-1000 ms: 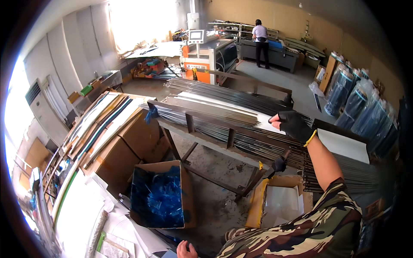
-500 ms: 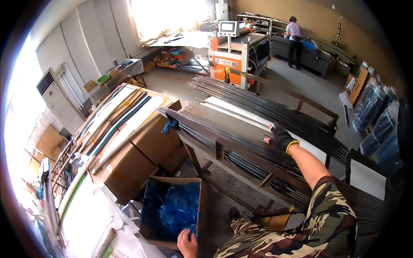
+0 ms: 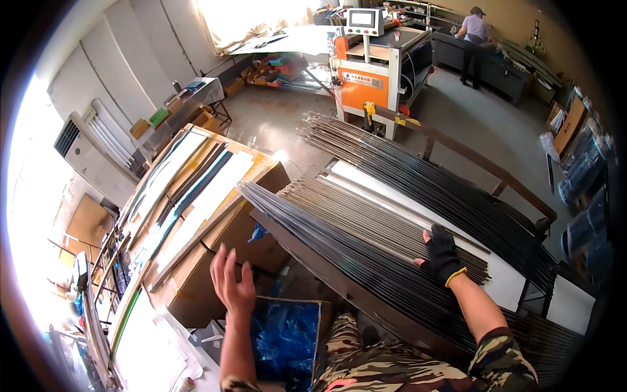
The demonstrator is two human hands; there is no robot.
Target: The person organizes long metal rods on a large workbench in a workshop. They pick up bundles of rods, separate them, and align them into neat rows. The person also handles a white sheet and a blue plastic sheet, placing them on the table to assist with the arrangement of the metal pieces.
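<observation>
My right hand (image 3: 443, 253) wears a black fingerless glove with a yellow cuff. It lies on the near end of a row of thin grey-brown rods (image 3: 366, 212), thumb and fingers apart. My left hand (image 3: 233, 281) is bare and raised in the air, fingers spread and holding nothing. Beneath it stands a carton (image 3: 320, 326) with crumpled blue plastic film (image 3: 284, 343) inside. Dark rods (image 3: 339, 245) run along the near side of the rack, their far ends slightly blurred. Another bundle of black rods (image 3: 418, 173) lies beyond a white strip (image 3: 385, 186).
Left of the rack, large cardboard boxes (image 3: 215, 274) bear flat strips and sheets. A brown metal rail (image 3: 470, 153) edges the rack's far side. Beyond stands an orange and white machine (image 3: 366, 91) with a screen. A person (image 3: 475, 46) works at a far bench. Wrapped bundles (image 3: 584, 176) stand right.
My left hand has risen from low beside the carton, and its fingers are spread. My right hand has come nearer along the rods. Dark rods now cover the rack's near rail. The view has shifted.
</observation>
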